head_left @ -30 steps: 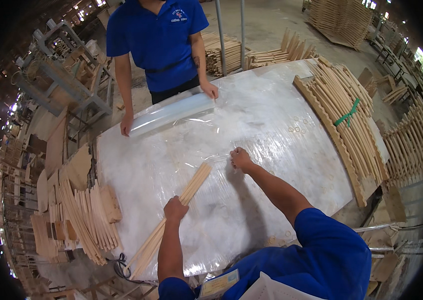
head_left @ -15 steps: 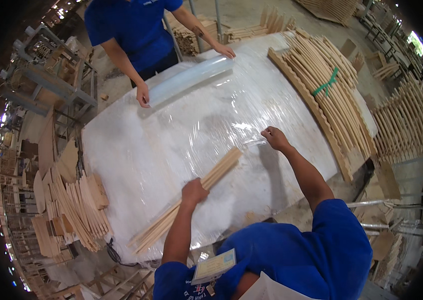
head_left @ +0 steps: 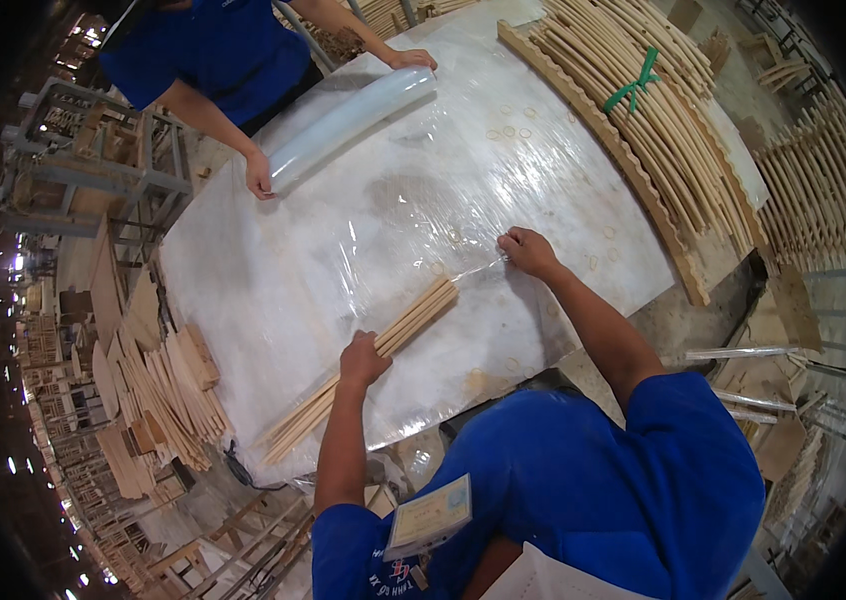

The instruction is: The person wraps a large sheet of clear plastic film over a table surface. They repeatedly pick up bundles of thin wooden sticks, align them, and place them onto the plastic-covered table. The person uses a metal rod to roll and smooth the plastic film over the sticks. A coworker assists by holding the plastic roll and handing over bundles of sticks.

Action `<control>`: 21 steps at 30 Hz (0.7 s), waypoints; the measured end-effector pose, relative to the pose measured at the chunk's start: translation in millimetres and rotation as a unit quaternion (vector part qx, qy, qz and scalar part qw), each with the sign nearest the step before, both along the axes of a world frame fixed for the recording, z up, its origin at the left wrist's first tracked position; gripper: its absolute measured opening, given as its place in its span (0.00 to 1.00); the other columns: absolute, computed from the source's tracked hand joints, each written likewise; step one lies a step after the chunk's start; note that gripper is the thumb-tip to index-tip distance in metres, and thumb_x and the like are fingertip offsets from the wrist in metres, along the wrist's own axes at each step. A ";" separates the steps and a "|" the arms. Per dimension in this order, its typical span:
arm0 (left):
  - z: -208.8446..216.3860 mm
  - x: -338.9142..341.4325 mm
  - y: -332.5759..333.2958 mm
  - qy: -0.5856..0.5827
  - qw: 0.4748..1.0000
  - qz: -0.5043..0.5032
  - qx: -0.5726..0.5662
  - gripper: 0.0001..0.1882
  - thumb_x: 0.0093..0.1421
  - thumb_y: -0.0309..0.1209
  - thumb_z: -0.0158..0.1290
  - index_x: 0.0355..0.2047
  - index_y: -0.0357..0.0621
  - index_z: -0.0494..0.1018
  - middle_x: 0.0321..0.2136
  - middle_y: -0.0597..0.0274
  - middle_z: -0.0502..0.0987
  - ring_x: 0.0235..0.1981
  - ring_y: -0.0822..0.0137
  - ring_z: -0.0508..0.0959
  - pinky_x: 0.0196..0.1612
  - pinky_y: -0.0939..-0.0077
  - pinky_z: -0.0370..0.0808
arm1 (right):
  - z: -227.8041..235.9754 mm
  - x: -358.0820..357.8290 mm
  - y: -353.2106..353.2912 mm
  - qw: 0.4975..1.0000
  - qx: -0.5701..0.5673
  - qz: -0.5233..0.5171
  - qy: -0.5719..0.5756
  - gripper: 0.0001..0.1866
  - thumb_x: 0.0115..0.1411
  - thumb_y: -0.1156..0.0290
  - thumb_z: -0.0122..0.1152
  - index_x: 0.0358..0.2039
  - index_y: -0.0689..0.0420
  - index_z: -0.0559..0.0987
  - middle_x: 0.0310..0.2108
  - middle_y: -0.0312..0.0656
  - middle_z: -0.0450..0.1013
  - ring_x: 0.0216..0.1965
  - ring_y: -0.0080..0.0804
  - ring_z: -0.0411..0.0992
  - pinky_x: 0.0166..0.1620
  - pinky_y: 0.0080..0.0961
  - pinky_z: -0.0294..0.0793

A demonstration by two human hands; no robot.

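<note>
My left hand (head_left: 364, 360) is closed around a bundle of slim wooden sticks (head_left: 419, 312) lying aslant over the near part of the table. Beyond the far end of the sticks, my right hand (head_left: 528, 250) pinches the edge of a clear plastic film (head_left: 433, 225). The film spreads over the white tabletop and runs back to a film roll (head_left: 353, 130). A co-worker across the table holds that roll by both ends, with one hand (head_left: 258, 174) at its left end and the other (head_left: 413, 60) at its right.
Long wooden rods (head_left: 658, 130), tied with a green strap (head_left: 633, 82), lie in a scalloped wooden rack (head_left: 603, 130) on the table's right. Wood strips (head_left: 158, 400) are stacked at the left. A metal frame (head_left: 138, 165) stands at the far left, and more rods (head_left: 823, 185) stand at the right.
My right hand has drawn the film edge slightly left, close to the sticks' far end. The sticks stay in my left hand. The co-worker still holds the roll; the whole view has shifted.
</note>
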State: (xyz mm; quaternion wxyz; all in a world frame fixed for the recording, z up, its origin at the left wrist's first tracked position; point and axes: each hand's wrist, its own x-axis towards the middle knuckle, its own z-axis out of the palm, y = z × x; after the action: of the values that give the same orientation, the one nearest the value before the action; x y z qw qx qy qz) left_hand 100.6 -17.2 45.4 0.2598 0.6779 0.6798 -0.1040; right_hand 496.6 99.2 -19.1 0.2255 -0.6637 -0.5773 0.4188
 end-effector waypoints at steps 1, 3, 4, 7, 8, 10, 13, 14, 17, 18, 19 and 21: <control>3.2 -3.7 -5.9 -0.008 1.000 0.011 0.014 0.24 0.48 0.39 0.67 0.44 0.44 0.78 0.57 0.50 0.74 0.46 0.46 0.82 0.51 0.53 0.79 | 1.7 -0.6 -1.9 1.000 0.003 -0.008 -0.009 0.18 0.66 0.54 0.58 0.36 0.58 0.83 0.28 0.45 0.81 0.33 0.37 0.81 0.41 0.37 0.77; 17.4 -5.6 -7.3 0.008 0.999 0.024 0.023 0.26 0.48 0.37 0.67 0.48 0.43 0.77 0.65 0.51 0.65 0.45 0.44 0.82 0.51 0.53 0.80 | 0.0 4.4 -2.5 0.996 -0.027 -0.036 0.072 0.17 0.66 0.57 0.58 0.34 0.59 0.83 0.27 0.42 0.81 0.31 0.34 0.80 0.39 0.34 0.77; 25.5 -8.2 -2.8 -0.011 0.997 0.039 0.062 0.26 0.48 0.36 0.67 0.48 0.42 0.77 0.58 0.48 0.72 0.44 0.44 0.82 0.49 0.52 0.80 | -3.6 9.7 -5.9 0.991 -0.044 -0.054 0.110 0.17 0.66 0.58 0.58 0.32 0.60 0.82 0.27 0.41 0.82 0.30 0.33 0.80 0.39 0.33 0.77; 49.9 -3.0 21.2 0.003 0.996 0.024 0.087 0.21 0.50 0.37 0.66 0.42 0.43 0.76 0.39 0.48 0.81 0.41 0.44 0.82 0.44 0.50 0.79 | -7.0 13.4 -17.2 0.991 -0.031 -0.038 0.123 0.15 0.70 0.61 0.58 0.33 0.60 0.80 0.24 0.37 0.79 0.24 0.23 0.76 0.31 0.24 0.76; 60.9 12.4 41.8 0.013 0.996 0.012 0.086 0.19 0.51 0.37 0.65 0.40 0.43 0.75 0.33 0.49 0.82 0.40 0.44 0.82 0.43 0.49 0.79 | -7.0 16.8 -24.2 0.989 -0.057 -0.047 0.125 0.16 0.70 0.60 0.57 0.33 0.60 0.79 0.24 0.37 0.79 0.24 0.22 0.76 0.31 0.24 0.75; 62.7 41.8 79.1 -0.002 0.994 -0.034 0.107 0.18 0.51 0.36 0.64 0.39 0.42 0.74 0.34 0.47 0.82 0.38 0.43 0.83 0.42 0.49 0.79 | 1.1 19.6 -28.6 0.984 -0.096 -0.060 0.134 0.17 0.71 0.59 0.56 0.34 0.61 0.79 0.24 0.37 0.78 0.23 0.22 0.75 0.30 0.23 0.75; 35.7 80.8 128.7 0.001 0.989 -0.089 0.119 0.18 0.50 0.34 0.64 0.40 0.42 0.75 0.35 0.46 0.83 0.39 0.44 0.83 0.42 0.49 0.79 | 5.9 18.4 -40.0 0.968 -0.122 -0.085 0.200 0.19 0.71 0.57 0.55 0.32 0.61 0.80 0.21 0.37 0.77 0.22 0.23 0.74 0.30 0.24 0.74; 30.6 93.9 142.8 -0.001 0.990 -0.100 0.103 0.18 0.50 0.33 0.64 0.40 0.42 0.75 0.34 0.46 0.83 0.39 0.44 0.83 0.43 0.50 0.79 | 6.5 20.6 -42.6 0.963 -0.131 -0.093 0.218 0.19 0.71 0.57 0.55 0.32 0.61 0.80 0.20 0.36 0.77 0.21 0.23 0.74 0.29 0.24 0.74; 24.7 124.1 181.5 -0.014 0.989 -0.122 0.082 0.17 0.50 0.32 0.64 0.40 0.42 0.75 0.35 0.47 0.83 0.40 0.44 0.83 0.43 0.51 0.79 | 9.5 24.7 -43.9 0.948 -0.147 -0.110 0.262 0.20 0.73 0.56 0.53 0.32 0.60 0.79 0.20 0.35 0.75 0.20 0.22 0.72 0.27 0.22 0.72; 22.3 125.8 188.6 -0.020 0.988 -0.124 0.088 0.18 0.50 0.32 0.65 0.40 0.42 0.75 0.36 0.47 0.83 0.40 0.45 0.83 0.44 0.51 0.79 | 9.2 26.2 -46.8 0.946 -0.150 -0.117 0.264 0.21 0.74 0.56 0.53 0.32 0.60 0.79 0.20 0.35 0.75 0.20 0.22 0.73 0.27 0.22 0.72; 19.9 125.5 190.0 -0.025 0.987 -0.125 0.094 0.18 0.50 0.32 0.65 0.40 0.42 0.75 0.37 0.48 0.83 0.41 0.45 0.83 0.44 0.52 0.79 | 9.2 28.1 -49.2 0.944 -0.154 -0.121 0.266 0.21 0.74 0.56 0.52 0.32 0.60 0.78 0.21 0.35 0.75 0.20 0.22 0.73 0.26 0.22 0.72; 27.0 123.8 199.5 -0.046 0.985 -0.123 0.115 0.19 0.50 0.33 0.65 0.42 0.42 0.76 0.39 0.49 0.83 0.42 0.46 0.83 0.45 0.53 0.79 | 5.0 29.1 -46.8 0.938 -0.151 -0.135 0.282 0.21 0.75 0.55 0.51 0.33 0.59 0.78 0.21 0.35 0.75 0.20 0.22 0.74 0.26 0.22 0.72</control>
State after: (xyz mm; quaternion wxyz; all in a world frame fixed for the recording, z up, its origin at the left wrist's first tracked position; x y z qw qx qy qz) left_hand 224.4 182.3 72.3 0.1966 0.7855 0.5863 -0.0253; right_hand 525.7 52.4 -14.0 0.3309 -0.6165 -0.3246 0.6364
